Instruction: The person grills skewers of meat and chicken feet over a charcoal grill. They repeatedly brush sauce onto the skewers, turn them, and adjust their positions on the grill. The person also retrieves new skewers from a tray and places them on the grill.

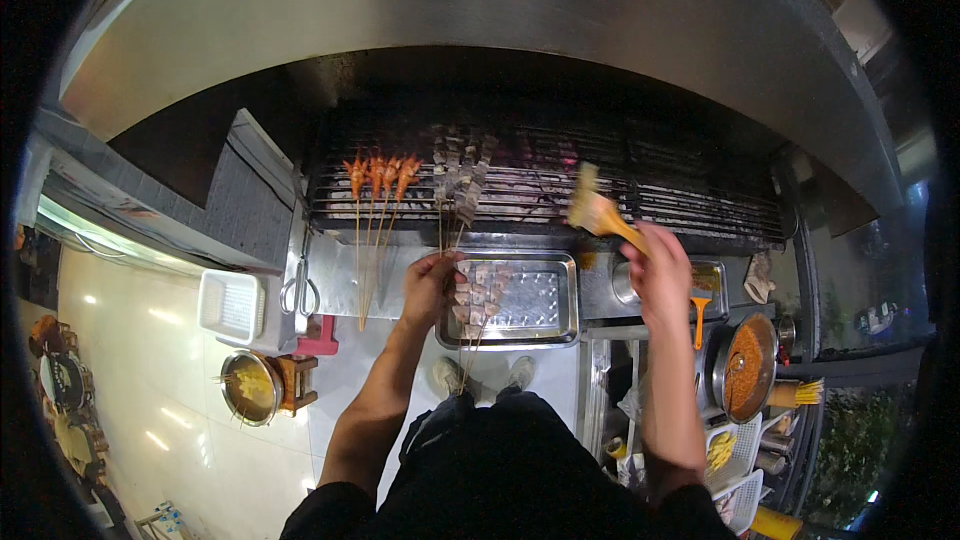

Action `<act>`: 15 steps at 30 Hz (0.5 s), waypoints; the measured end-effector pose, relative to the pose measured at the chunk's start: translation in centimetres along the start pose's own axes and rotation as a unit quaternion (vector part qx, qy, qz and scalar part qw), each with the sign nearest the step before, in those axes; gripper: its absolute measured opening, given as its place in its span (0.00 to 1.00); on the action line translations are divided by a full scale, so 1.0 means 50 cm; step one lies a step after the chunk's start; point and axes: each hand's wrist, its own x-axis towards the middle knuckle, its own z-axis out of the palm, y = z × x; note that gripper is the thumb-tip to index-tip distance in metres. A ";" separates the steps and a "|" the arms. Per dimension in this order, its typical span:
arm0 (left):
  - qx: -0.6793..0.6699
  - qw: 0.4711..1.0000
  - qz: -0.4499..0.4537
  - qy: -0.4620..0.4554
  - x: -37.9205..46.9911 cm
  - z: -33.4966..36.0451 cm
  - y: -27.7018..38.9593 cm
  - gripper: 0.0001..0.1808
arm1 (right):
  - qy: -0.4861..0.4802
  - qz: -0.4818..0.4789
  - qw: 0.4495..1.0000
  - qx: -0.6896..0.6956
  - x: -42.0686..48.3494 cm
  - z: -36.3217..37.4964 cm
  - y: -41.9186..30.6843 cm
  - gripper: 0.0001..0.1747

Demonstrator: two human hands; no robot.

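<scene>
My left hand (431, 286) grips the stick ends of several skewers of greyish food (463, 176), whose loaded ends lie over the charcoal grill (517, 204). Raised in my right hand (660, 270) is a basting brush (611, 219) with a yellow-orange handle; its blurred bristles are above the grill's front part. Several skewers of orange-red food (384, 176) rest on the grate at the left, their sticks jutting over the front ledge. Below my left hand, a metal tray (573, 300) holds skewers of pale meat pieces (478, 296).
Above the grill curves a metal hood (480, 0). On the right are another orange-handled brush (700, 315) and a bowl of reddish seasoning (750, 375). Scissors (301, 292), a white basket (231, 306) and a metal bowl with yellow skewered food (252, 390) are at the left.
</scene>
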 end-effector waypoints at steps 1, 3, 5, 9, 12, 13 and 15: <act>-0.012 1.000 -0.011 0.004 -0.001 0.001 -0.004 0.13 | -0.021 -0.099 0.992 -0.077 0.025 0.085 -0.013 0.13; -0.012 1.000 0.003 0.020 -0.001 0.006 -0.012 0.13 | -0.072 -0.238 0.912 -0.327 0.057 0.213 -0.036 0.16; 0.015 0.999 0.021 0.038 0.001 0.015 -0.019 0.14 | -0.110 -0.444 0.767 -0.451 0.081 0.312 -0.042 0.13; -0.001 0.999 0.003 0.038 0.001 0.019 -0.021 0.14 | -0.212 -0.390 0.688 -0.574 0.103 0.374 -0.061 0.13; -0.029 0.999 0.005 0.021 -0.004 0.015 -0.016 0.14 | -0.235 -0.414 0.632 -0.611 0.145 0.420 -0.083 0.12; -0.037 0.999 -0.001 0.022 -0.004 0.016 -0.014 0.13 | -0.241 -0.427 0.577 -0.653 0.165 0.443 -0.088 0.12; -0.047 0.999 -0.003 0.018 -0.006 0.018 -0.011 0.14 | -0.278 -0.377 0.706 -0.532 0.224 0.495 -0.118 0.12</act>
